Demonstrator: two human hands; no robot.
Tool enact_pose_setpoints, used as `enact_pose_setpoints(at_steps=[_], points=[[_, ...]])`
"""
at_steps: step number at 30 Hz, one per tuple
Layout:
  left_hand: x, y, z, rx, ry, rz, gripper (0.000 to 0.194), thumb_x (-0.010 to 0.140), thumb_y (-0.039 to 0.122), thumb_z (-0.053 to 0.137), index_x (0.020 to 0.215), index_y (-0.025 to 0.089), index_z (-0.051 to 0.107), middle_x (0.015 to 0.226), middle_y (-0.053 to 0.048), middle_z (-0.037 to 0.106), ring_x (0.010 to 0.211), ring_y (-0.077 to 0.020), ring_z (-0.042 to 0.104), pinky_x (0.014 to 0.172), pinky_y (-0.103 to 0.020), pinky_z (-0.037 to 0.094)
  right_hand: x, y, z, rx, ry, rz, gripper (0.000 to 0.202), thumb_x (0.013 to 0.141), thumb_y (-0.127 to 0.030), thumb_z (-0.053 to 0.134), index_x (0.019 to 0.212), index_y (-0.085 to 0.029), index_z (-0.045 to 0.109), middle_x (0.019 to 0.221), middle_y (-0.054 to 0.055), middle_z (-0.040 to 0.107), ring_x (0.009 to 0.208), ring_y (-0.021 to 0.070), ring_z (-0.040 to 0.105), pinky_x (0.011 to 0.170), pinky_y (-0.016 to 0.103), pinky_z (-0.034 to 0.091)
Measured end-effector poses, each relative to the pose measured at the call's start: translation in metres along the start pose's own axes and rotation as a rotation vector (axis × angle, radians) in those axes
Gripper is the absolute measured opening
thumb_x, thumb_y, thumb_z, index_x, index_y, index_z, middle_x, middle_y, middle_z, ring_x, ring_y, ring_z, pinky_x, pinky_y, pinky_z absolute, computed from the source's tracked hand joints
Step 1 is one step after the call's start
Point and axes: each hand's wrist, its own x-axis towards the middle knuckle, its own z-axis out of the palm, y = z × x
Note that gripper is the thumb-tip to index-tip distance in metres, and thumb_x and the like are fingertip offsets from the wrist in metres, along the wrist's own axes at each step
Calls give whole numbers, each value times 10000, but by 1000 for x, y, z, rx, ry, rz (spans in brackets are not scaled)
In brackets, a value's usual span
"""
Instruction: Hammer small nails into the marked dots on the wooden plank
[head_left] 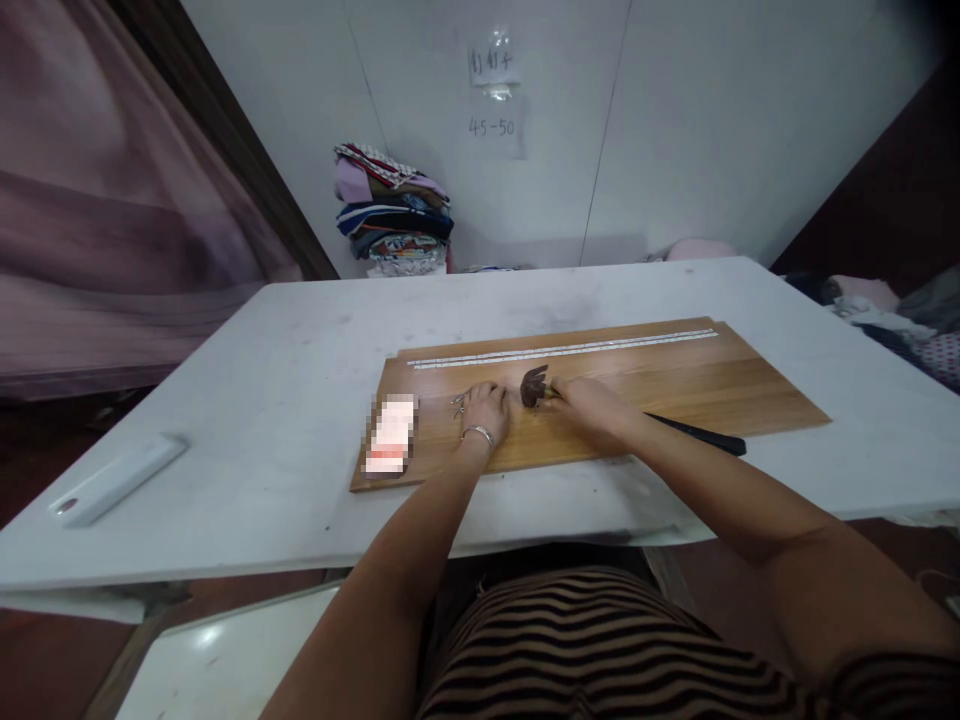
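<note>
The hammer [535, 388] blocks my left hand [486, 408] on its right; the phone [391, 436] lies in its way leftward; I have room over the board [675, 375], far right.

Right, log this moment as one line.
left hand: on wooden board | right hand: gripping hammer, head beside left hand | head-board contact: unclear | white strips: along board's far side
</note>
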Motion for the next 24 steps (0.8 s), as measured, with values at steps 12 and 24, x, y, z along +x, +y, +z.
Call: enact_pose_setpoints(at_steps=[12, 24], points=[[-1, 1, -1, -33, 7, 7, 330, 1088, 208, 528, 1199, 270, 833, 1390, -129, 748, 1366, -323, 617, 1203, -490, 470, 3, 4, 3, 23, 7, -2, 416, 1146, -503, 543, 1289, -176, 757, 1261, 215, 833, 1103, 365, 785, 893, 384, 522], [-1, 1, 0, -21, 10, -3, 336, 1100, 221, 508, 1201, 264, 826, 1395, -121, 748, 1356, -307, 620, 1199, -454, 463, 6, 8, 3, 65, 21, 6, 386, 1131, -488, 564, 1283, -191, 759, 1247, 180, 838, 1071, 326, 775, 836, 330, 497]])
